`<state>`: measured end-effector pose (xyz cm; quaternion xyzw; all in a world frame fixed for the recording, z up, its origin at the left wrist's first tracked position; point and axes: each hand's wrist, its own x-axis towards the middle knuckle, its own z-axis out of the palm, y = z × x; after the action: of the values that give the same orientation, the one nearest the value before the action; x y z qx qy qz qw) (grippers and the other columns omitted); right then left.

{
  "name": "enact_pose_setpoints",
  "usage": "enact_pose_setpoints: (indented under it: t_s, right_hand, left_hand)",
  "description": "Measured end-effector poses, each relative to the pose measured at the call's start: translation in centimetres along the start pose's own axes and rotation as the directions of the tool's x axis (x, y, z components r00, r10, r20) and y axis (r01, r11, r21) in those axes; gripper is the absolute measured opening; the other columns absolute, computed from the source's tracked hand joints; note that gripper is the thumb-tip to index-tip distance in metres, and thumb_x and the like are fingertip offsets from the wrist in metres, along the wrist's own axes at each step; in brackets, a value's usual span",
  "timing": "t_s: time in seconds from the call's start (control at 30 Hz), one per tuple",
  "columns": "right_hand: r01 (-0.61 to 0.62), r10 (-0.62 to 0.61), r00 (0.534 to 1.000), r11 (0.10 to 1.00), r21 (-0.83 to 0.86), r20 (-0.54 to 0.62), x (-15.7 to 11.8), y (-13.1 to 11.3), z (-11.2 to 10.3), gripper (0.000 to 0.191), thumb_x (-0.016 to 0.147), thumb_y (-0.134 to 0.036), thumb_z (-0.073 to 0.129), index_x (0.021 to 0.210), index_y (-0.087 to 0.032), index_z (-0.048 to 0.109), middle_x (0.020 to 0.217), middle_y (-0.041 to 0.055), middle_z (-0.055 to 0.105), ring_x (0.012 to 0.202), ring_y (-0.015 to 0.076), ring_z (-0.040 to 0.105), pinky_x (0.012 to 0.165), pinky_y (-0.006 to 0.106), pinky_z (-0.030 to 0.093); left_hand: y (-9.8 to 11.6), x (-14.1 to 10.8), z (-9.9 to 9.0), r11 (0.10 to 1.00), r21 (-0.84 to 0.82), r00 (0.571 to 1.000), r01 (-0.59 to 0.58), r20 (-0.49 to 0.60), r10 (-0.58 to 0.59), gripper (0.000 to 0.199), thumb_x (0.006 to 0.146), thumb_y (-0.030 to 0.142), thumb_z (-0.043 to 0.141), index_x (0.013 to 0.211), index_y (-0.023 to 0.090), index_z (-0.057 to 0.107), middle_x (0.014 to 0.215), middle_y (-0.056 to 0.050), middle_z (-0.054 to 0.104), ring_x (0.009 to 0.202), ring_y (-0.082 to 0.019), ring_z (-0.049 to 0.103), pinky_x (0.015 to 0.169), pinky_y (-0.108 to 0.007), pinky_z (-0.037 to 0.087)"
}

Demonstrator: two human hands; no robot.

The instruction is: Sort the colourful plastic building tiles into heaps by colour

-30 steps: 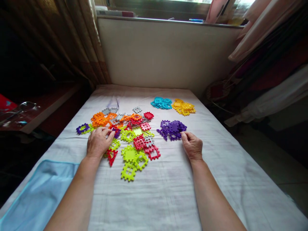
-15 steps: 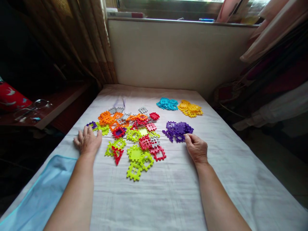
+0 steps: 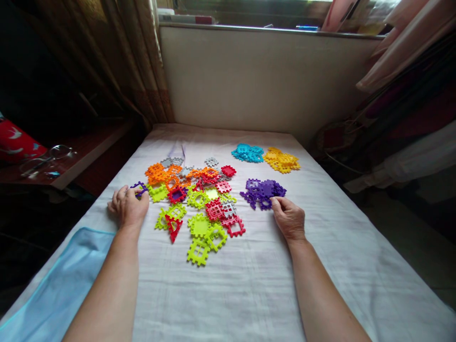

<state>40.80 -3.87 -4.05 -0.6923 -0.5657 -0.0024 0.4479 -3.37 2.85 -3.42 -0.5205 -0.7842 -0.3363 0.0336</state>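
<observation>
At the left side of the bed, my left hand [image 3: 128, 204] pinches a purple toothed building tile [image 3: 139, 188] between thumb and fingers. Just right of that tile lies a lime-green tile [image 3: 158, 192]. My right hand [image 3: 289, 217] is closed, its fingertips at the front right edge of a pile of purple tiles [image 3: 266, 191]; whatever it may hold is hidden. Between the hands spreads a mixed heap of orange tiles [image 3: 156, 174], red tiles [image 3: 214, 209], grey tiles [image 3: 229, 209] and lime-green tiles [image 3: 198, 251], some overlapping.
Farther back sit a pile of blue tiles [image 3: 247, 153] and a pile of yellow tiles [image 3: 281, 160]. A light-blue cloth [image 3: 81, 266] lies at the left on the white sheet [image 3: 245, 294]. Glasses [image 3: 60, 152] rest on a side table [image 3: 71, 173]. A wall [image 3: 249, 80] stands behind the bed.
My left hand's fingers have gone from spread to pinched on the purple tile, which is now tilted up and shifted slightly right. My right hand stays by the purple pile, almost still.
</observation>
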Motion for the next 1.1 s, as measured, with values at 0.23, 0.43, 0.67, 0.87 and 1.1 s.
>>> enact_pose_setpoints:
  t_s: [0.23, 0.43, 0.67, 0.87, 1.1]
  right_hand:
    - [0.013, -0.013, 1.0, 1.0, 0.008, -0.011, 0.0, -0.2, 0.2, 0.04, 0.086, -0.05, 0.05, 0.073, -0.02, 0.073, 0.065, 0.0056, 0.072, 0.057, 0.0176, 0.063, 0.06, 0.026, 0.045]
    - [0.065, -0.064, 0.997, 0.997, 0.043, -0.031, -0.1, -1.0, 0.4, 0.037, 0.088, -0.046, 0.051, 0.073, -0.02, 0.073, 0.066, 0.0055, 0.072, 0.057, 0.0171, 0.063, 0.061, 0.025, 0.048]
    - [0.143, -0.145, 0.989, 0.981, 0.129, 0.006, -0.8, -2.8, 1.1, 0.032, 0.09, -0.039, 0.052, 0.074, -0.02, 0.072, 0.07, 0.0056, 0.073, 0.06, 0.0164, 0.065, 0.063, 0.025, 0.049]
    - [0.16, -0.19, 0.975, 0.96, 0.23, 0.115, -1.9, -5.5, 1.9, 0.032, 0.091, -0.038, 0.05, 0.076, -0.021, 0.072, 0.071, 0.0048, 0.073, 0.06, 0.0158, 0.065, 0.064, 0.026, 0.051]
    - [0.08, -0.164, 0.969, 0.916, 0.394, 0.184, -2.9, -7.8, 2.4, 0.028, 0.089, -0.042, 0.056, 0.083, -0.021, 0.074, 0.068, 0.0024, 0.072, 0.055, 0.0136, 0.062, 0.058, 0.024, 0.049]
  left_hand:
    - [0.5, 0.4, 0.3, 0.981, -0.132, 0.98, -0.142, -0.159, 0.121, 0.021, 0.082, 0.039, 0.058, 0.092, 0.021, 0.063, 0.13, -0.018, 0.059, 0.129, -0.034, 0.051, 0.109, -0.055, 0.037]
    - [3.8, -0.6, 0.2, 0.904, -0.225, 0.931, -0.363, -0.128, 0.342, 0.02, 0.085, 0.039, 0.057, 0.094, 0.021, 0.06, 0.134, -0.016, 0.057, 0.125, -0.028, 0.056, 0.108, -0.043, 0.042]
    - [10.0, -4.6, -0.6, 0.747, -0.399, 0.767, -0.532, 0.146, 0.624, 0.018, 0.087, 0.035, 0.056, 0.097, 0.022, 0.061, 0.136, -0.01, 0.057, 0.126, -0.024, 0.056, 0.109, -0.041, 0.043]
    - [13.6, -8.7, -1.0, 0.584, -0.532, 0.559, -0.612, 0.231, 0.796, 0.013, 0.088, 0.027, 0.057, 0.099, 0.022, 0.06, 0.138, -0.012, 0.058, 0.128, -0.025, 0.055, 0.108, -0.047, 0.044]
    - [14.5, -11.6, -0.1, 0.443, -0.613, 0.479, -0.654, 0.118, 0.87, 0.029, 0.087, 0.018, 0.06, 0.114, 0.022, 0.052, 0.136, -0.014, 0.06, 0.126, -0.023, 0.057, 0.105, -0.044, 0.048]
